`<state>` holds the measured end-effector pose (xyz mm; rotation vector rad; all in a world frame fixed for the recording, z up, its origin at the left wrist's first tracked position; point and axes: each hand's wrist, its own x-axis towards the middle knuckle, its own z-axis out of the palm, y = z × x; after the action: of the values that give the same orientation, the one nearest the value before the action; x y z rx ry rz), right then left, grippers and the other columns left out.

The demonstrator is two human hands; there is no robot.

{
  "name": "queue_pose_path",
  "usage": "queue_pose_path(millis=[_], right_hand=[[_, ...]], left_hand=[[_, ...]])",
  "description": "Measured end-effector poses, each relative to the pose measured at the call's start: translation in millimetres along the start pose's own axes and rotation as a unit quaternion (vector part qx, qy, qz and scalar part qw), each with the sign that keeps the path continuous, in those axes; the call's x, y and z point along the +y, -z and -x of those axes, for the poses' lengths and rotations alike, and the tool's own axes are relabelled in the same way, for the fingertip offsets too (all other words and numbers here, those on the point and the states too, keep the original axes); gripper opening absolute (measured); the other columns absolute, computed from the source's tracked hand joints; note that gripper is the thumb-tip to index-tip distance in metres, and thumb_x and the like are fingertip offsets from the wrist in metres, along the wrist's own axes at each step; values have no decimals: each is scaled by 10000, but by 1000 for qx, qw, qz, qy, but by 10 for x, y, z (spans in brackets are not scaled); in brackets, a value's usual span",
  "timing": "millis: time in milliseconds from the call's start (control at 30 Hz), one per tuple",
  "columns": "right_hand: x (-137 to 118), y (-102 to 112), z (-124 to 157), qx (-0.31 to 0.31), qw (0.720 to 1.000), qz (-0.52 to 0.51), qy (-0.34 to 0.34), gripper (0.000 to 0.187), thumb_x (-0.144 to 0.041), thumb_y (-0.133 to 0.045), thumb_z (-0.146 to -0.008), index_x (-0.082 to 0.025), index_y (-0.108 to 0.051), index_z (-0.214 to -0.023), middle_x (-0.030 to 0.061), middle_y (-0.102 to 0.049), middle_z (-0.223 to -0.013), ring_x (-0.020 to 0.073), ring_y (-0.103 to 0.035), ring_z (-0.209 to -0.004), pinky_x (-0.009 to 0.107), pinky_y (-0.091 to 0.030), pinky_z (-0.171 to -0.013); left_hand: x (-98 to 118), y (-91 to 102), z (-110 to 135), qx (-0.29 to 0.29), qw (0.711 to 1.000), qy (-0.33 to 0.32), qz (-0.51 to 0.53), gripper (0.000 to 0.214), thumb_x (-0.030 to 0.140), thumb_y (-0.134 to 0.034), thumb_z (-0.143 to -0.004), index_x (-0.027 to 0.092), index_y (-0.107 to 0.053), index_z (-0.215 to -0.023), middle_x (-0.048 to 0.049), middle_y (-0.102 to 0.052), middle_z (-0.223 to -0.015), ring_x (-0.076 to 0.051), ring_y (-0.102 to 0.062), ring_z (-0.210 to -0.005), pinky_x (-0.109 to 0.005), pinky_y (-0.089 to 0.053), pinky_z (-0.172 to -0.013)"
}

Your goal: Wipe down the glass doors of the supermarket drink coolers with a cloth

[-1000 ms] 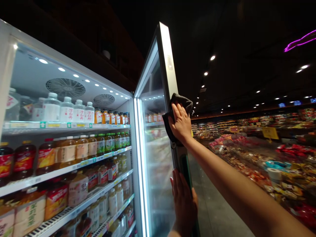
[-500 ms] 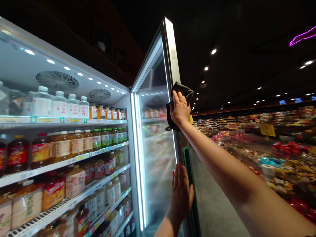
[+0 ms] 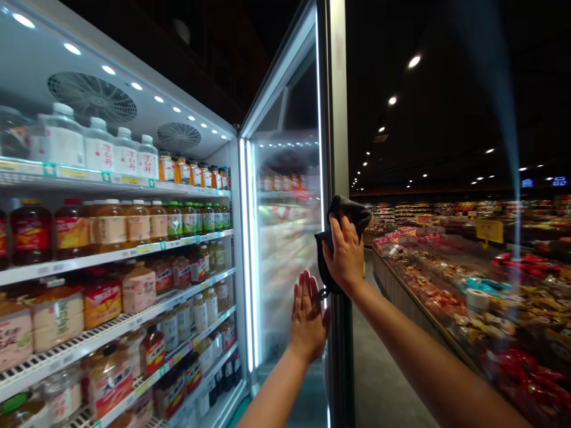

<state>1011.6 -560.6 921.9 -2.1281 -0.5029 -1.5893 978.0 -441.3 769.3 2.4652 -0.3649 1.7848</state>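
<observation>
A glass fridge door point(image 3: 285, 255) stands swung out, with a lit inner border and a metal outer edge point(image 3: 338, 119). My right hand point(image 3: 345, 252) presses a black cloth point(image 3: 357, 209) around that edge, fingers spread over the fabric. A bit of yellow shows beside the wrist, mostly hidden. Lower and to the left, my left hand point(image 3: 307, 318) lies with fingers stretched out against the inner side of the door, near its lit border. It holds nothing.
At left, fridge shelves point(image 3: 191, 239) carry rows of bottled drinks point(image 3: 112, 226) below two round fan grilles point(image 3: 91, 96). Right of the door runs a grey floor point(image 3: 377, 356) beside a long display point(image 3: 401, 297) of packaged goods, with a yellow sign point(image 3: 489, 230).
My right hand has slid the cloth down along the door edge. My left hand has shifted up and left from the edge onto the glass side. The view has come closer to the door.
</observation>
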Motion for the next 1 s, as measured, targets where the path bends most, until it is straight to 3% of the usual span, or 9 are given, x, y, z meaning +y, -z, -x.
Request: queue_pose_path(millis=[67, 167, 367, 600, 767, 1000], right_hand=[[14, -25, 110, -2, 1000, 16, 9, 604, -349, -426, -980, -335, -347, -1579, 100, -394, -1612, 343, -421, -1452, 603, -401, -1121], [-3, -36, -4, 3, 998, 55, 31, 563, -331, -411, -986, -296, -419, -1548, 102, -345, -1634, 355, -381, -1476, 630, -401, -1114], [-86, 2, -769, 39, 983, 150, 96, 509, -292, -411, -985, -309, -504, -1485, 47, -352, -1636, 306, -256, -1540, 610, -385, -1147], [-172, 73, -1594, 58, 949, 291, 106, 540, -264, -457, -956, -285, -486, -1494, 54, -350, -1641, 299, -259, -1538, 670, -173, -1233], [-108, -28, -1919, 33, 935, 332, 118, 523, -177, -394, -949, -281, -558, -1435, 60, -410, -1610, 275, -278, -1534, 678, -31, -1246], [138, -153, -2074, 25, 904, 403, 140, 507, -143, -374, -951, -285, -614, -1375, 48, -499, -1552, 271, -320, -1515, 656, -50, -1255]], left_hand=[[-111, -13, -39, 7, 1000, -4, 2, 778, 324, -411, -1028, 100, 43, -1619, -196, -129, -1685, -274, -116, -1566, -480, -359, -1224], [-329, -60, -181, 19, 999, -29, 6, 759, 357, -381, -1039, 93, 30, -1620, -194, -149, -1685, -274, -117, -1569, -473, -344, -1230], [-806, -150, -624, 84, 993, -78, 39, 751, 280, -411, -1018, 111, -5, -1626, -172, -181, -1688, -268, -174, -1565, -451, -320, -1237], [-1280, -296, -1113, 143, 973, -156, 93, 719, 231, -423, -1000, 137, -90, -1631, -132, -326, -1649, -250, -221, -1557, -435, -294, -1247], [-1345, -455, -1430, 160, 953, -196, 165, 711, 197, -414, -1004, 165, -82, -1631, -110, -351, -1640, -238, -181, -1565, -447, -282, -1250], [-1260, -783, -1759, 182, 934, -213, 221, 733, 232, -413, -1005, 183, -39, -1633, -90, -289, -1667, -238, -167, -1568, -453, -274, -1256]])
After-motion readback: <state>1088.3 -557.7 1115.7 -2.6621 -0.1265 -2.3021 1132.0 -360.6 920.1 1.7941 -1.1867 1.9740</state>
